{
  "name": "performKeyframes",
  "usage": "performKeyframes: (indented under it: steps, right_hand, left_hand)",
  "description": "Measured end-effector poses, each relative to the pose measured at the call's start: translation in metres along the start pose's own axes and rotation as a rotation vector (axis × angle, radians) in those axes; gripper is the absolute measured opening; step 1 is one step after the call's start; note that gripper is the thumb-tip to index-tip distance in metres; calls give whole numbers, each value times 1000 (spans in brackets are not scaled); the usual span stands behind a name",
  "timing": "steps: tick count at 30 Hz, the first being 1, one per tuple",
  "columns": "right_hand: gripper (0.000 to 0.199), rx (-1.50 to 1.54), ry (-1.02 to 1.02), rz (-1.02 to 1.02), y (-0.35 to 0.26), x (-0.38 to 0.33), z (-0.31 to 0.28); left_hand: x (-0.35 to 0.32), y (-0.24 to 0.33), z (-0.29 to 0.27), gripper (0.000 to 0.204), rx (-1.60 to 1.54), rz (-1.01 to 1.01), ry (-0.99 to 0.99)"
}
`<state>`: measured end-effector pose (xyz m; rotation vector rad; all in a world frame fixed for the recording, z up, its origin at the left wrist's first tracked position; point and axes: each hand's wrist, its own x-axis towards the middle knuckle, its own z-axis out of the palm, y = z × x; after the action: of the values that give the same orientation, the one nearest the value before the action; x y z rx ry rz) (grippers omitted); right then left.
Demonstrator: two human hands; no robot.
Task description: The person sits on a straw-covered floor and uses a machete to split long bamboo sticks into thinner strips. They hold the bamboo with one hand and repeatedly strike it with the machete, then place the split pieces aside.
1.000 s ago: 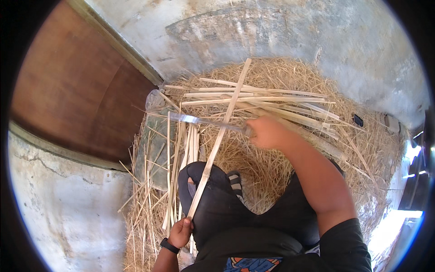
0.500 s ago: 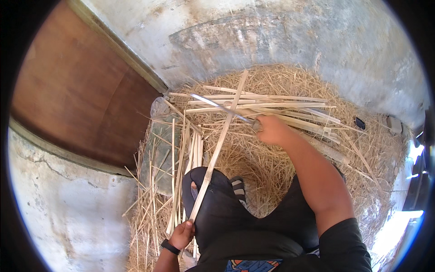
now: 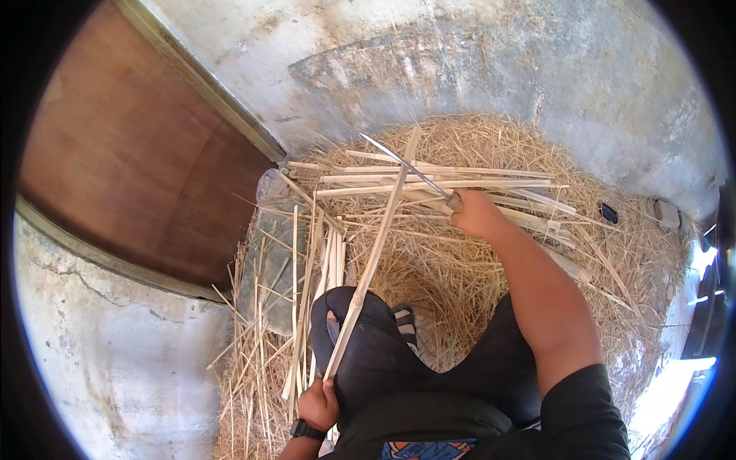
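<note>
My left hand point(image 3: 318, 405) is closed on the near end of a long, flat bamboo strip point(image 3: 363, 287). The strip slants up and away across my left thigh, its far end raised over the pile. In my right hand point(image 3: 474, 213) is the handle of a long-bladed knife point(image 3: 410, 165). Its blade points to the far left and crosses the strip near the strip's far end; whether the edge touches it I cannot tell. Beyond the knife, several split bamboo strips point(image 3: 491, 184) lie crosswise on the shavings.
Thin strips point(image 3: 295, 276) lean and lie left of my knee, beside a grey stone block point(image 3: 261, 307). Shavings point(image 3: 475, 287) cover the ground up to the plaster wall point(image 3: 491, 69). A brown door point(image 3: 138, 153) stands at left. A small black object point(image 3: 609, 212) lies at right.
The knife has swung, its tip moving right and away, as my right hand shifted slightly right. My left hand has moved a little right and nearer with the strip.
</note>
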<state>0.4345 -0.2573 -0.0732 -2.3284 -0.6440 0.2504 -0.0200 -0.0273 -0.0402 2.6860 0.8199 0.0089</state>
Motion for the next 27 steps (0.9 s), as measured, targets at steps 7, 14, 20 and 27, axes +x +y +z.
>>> performKeyframes:
  steps: [7,14,20,27]
  right_hand:
    - [26,-265,-326,-425,-99,-50,-3]
    - [20,-147,-14,43,-39,-8,-14]
    - [26,-70,-75,-30,-35,-14,-19]
    - [21,-438,-316,-669,-104,-53,-7]
  left_hand:
    - [-1,-7,9,40,-94,20,-11]
    - [2,-13,16,42,40,16,44]
    - [3,-9,4,43,53,33,29]
    - [-3,-16,12,41,-2,58,83]
